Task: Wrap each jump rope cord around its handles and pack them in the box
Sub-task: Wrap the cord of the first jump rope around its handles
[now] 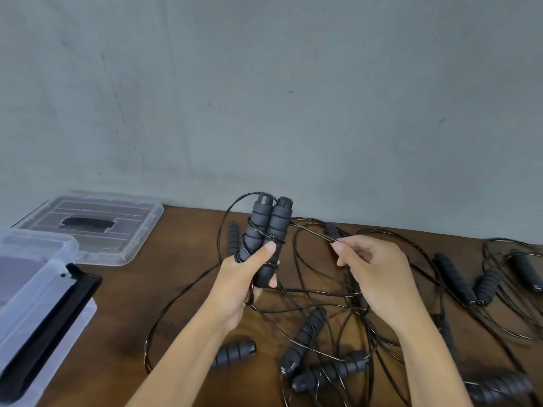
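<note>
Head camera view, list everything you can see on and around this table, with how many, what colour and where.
held handles: two, dark grey foam, side by side and upright, centre, a few cord turns around them
cord: thin, black, running from the held handles to the right hand
loose handles: at least nine, dark grey, scattered on the table among tangled black cords, centre to right
box: one, clear plastic with a black latch, left edge
lid: one, clear plastic, far left, behind the box
table: one, brown wood
wall: grey, behind the table
hands: left hand grips the held handles; right hand pinches the cord
</note>
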Demonstrator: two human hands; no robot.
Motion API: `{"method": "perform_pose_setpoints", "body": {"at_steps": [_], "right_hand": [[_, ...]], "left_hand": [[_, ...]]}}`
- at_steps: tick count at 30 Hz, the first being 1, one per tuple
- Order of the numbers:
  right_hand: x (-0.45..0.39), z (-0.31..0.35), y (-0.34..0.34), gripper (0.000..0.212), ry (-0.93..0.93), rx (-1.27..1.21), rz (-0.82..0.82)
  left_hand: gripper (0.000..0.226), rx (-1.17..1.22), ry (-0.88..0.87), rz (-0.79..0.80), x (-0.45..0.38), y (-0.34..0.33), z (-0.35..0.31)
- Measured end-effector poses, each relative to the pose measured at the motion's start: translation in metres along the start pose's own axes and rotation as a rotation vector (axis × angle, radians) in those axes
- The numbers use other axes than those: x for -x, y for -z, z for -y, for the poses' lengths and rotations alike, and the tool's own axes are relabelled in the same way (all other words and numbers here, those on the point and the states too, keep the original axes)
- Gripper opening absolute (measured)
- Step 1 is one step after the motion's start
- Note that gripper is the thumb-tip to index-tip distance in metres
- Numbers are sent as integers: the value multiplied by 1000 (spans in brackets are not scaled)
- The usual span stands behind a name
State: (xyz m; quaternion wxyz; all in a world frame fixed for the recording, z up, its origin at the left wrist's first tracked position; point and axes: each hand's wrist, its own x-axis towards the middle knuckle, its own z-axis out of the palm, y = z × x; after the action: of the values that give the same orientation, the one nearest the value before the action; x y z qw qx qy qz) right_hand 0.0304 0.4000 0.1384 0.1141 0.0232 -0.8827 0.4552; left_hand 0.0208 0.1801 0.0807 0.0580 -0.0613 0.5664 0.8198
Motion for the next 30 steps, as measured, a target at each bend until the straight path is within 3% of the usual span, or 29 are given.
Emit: {"method": "perform_pose_setpoints", "body": {"at_steps": [6,12,18,30], "right_hand": [[11,7,11,12,-9,74,-18],[24,15,29,27,15,242,-51],[29,29,39,33,61,352,8],[4,52,32,28,216,450,179]], "left_hand": [[53,-5,70,-122,-4,-21,6],[29,-191,13,-173,-7,-31,6],[34,-637,-171,-122,-4,-24,-1],[49,-1197,-175,197,-17,0,-35]]}}
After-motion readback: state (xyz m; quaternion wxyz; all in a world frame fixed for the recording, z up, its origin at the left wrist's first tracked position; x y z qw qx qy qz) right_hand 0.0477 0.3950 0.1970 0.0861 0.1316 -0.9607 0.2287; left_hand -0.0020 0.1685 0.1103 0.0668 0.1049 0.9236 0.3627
